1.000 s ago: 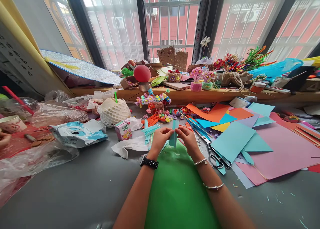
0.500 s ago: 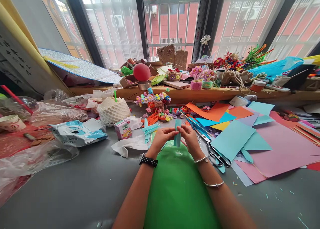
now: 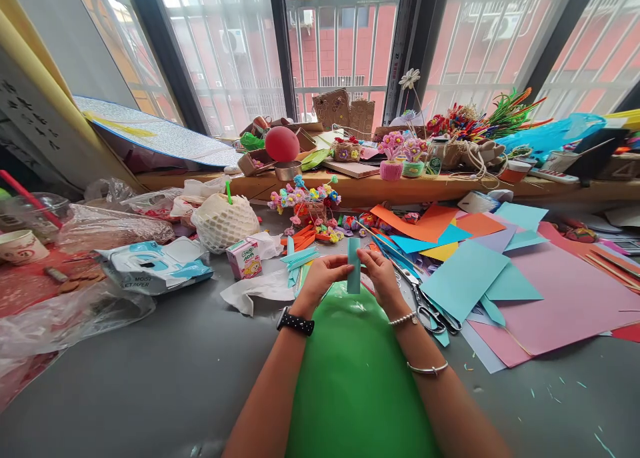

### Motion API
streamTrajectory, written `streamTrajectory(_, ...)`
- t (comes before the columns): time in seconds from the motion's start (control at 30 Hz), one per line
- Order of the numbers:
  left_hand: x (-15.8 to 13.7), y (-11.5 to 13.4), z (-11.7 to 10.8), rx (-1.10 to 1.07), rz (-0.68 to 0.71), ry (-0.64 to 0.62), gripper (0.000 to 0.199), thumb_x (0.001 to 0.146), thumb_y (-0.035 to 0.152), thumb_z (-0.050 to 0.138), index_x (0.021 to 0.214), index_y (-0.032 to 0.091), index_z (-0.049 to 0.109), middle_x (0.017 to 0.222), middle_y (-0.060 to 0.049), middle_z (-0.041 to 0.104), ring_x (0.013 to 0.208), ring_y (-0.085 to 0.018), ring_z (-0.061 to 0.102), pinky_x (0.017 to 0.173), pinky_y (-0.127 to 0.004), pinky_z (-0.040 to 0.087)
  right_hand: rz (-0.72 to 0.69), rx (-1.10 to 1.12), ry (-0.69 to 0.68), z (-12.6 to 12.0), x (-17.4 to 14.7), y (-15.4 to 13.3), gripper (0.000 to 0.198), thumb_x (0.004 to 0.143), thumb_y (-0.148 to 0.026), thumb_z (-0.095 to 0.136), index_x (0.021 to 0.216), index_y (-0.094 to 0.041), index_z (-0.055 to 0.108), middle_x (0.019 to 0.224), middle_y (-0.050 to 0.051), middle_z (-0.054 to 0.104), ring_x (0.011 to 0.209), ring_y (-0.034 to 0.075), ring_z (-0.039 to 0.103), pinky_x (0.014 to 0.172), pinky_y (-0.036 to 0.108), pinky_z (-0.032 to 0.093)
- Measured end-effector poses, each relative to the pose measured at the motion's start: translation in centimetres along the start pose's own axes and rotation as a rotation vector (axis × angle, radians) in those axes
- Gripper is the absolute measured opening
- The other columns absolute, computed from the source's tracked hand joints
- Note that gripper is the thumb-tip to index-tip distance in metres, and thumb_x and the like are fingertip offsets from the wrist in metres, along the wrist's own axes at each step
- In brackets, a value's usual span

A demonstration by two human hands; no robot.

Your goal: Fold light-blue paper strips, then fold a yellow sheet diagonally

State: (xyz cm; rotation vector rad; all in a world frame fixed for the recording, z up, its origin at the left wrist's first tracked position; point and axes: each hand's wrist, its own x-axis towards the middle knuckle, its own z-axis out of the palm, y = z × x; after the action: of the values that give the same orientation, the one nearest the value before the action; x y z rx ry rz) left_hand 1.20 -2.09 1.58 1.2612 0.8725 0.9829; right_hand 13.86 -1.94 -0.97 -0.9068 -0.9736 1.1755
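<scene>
A narrow strip of light teal paper [image 3: 353, 271] stands upright between my two hands, above the far end of a shiny green balloon-like surface [image 3: 363, 378]. My left hand [image 3: 323, 278] pinches the strip's left edge between thumb and fingers. On the other edge, my right hand [image 3: 383, 271] has its thumb and fingertips closed on the paper. More teal strips [image 3: 300, 258] lie just left of my left hand. Scissors [image 3: 429, 308] rest to the right of my right wrist, partly on teal scraps.
Coloured paper sheets [image 3: 565, 298] spread over the right side. On the left are a wet-wipe pack [image 3: 155, 265], a small pink box [image 3: 244, 258], a net-wrapped coconut [image 3: 226, 221] and plastic bags [image 3: 115, 228]. Yarn flowers [image 3: 313, 201] stand behind my hands, before a crowded wooden ledge [image 3: 360, 190].
The paper between my hands showed as two side-by-side strips or folds before; now it appears as one flat strip. Both hands have stayed nearly in place.
</scene>
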Motion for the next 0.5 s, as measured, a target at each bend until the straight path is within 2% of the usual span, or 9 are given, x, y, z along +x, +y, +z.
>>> streamTrajectory(0.5, -0.05, 0.07, 0.18, -0.027, -0.013, -0.024, 0.036, 0.054, 0.026, 0.068, 0.087, 0.013, 0.064, 0.088, -0.006, 0.065, 0.075, -0.017, 0.06, 0.072, -0.028, 0.047, -0.047, -0.033, 0.052, 0.03, -0.01, 0.25, 0.023, 0.06, -0.037, 0.062, 0.069, -0.016, 0.062, 0.064, 0.0, 0.06, 0.059, 0.011, 0.052, 0.057, 0.024, 0.042)
